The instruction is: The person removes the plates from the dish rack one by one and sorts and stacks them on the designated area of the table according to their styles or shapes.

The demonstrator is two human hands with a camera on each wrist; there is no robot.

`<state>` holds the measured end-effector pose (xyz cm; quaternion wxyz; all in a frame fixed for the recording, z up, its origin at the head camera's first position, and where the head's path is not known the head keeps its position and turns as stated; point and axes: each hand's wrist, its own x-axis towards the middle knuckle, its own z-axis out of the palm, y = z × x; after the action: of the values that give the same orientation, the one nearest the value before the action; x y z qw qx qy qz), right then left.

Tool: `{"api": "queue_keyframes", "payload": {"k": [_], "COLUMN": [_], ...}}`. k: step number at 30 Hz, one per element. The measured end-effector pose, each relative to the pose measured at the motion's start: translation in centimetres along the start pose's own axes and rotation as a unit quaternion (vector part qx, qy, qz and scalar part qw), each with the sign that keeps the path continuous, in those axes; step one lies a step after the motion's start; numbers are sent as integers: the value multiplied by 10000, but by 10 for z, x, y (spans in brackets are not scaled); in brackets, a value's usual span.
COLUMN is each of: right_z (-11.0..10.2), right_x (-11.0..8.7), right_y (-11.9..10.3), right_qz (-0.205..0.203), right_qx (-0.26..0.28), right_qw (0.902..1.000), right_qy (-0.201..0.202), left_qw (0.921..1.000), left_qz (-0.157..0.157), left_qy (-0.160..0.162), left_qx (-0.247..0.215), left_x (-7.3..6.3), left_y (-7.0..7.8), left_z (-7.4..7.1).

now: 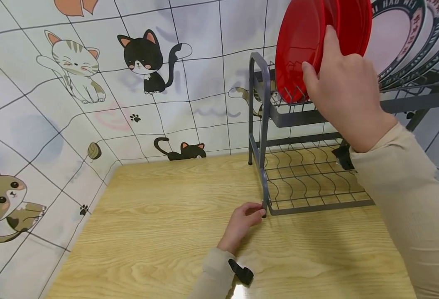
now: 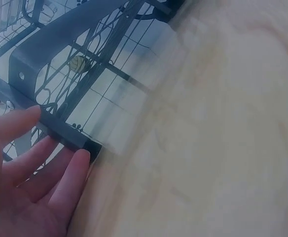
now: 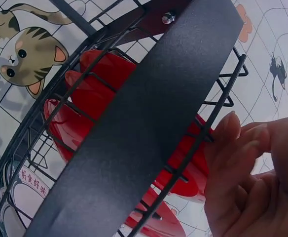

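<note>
A two-tier dark grey dish rack (image 1: 320, 207) stands on the wooden table. Several red plates (image 1: 297, 45) lean upright in its top tier, near the left end. My right hand (image 1: 348, 87) pinches a red plate there, thumb at its left face and index finger along the rim. From below, the right wrist view has the fingertips against the red plates (image 3: 187, 170), partly behind a rack bar. Low down, my left hand (image 1: 239, 224) grips the rack's front left leg (image 2: 67, 133) near its black foot, thumb and fingers on opposite sides.
White plates (image 1: 389, 31) with dark green patterned rims stand in the top tier, right of the red ones. The lower tier (image 1: 312, 174) is a wavy wire shelf. Cat-patterned tile walls (image 1: 204, 79) border the wooden tabletop (image 1: 159, 216) behind and at left.
</note>
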<state>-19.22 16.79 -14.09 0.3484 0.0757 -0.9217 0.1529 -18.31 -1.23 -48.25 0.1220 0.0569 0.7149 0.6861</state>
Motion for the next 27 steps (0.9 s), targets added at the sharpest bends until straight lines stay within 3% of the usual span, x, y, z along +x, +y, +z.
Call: {"api": "queue_keyframes", "payload": {"k": [13,23,27], "right_z": [9,8,7], "right_x": [2,7,8], "right_y": [-3,-3,-3], "right_qz": [419,820,1024], "right_qx": [687,771,709], "right_qw": [9967,9918,9885], "right_qy": [-56,-605,-863], "left_qw": [9995,9992,9992], "left_qz": [-27,-52,-47], "left_qy": [-47,-91,-113], "left_qx": [-300,-383,-388], "left_x": [1,-3,2], "left_y": [2,12,2], "left_z": [1,-1,-1]}}
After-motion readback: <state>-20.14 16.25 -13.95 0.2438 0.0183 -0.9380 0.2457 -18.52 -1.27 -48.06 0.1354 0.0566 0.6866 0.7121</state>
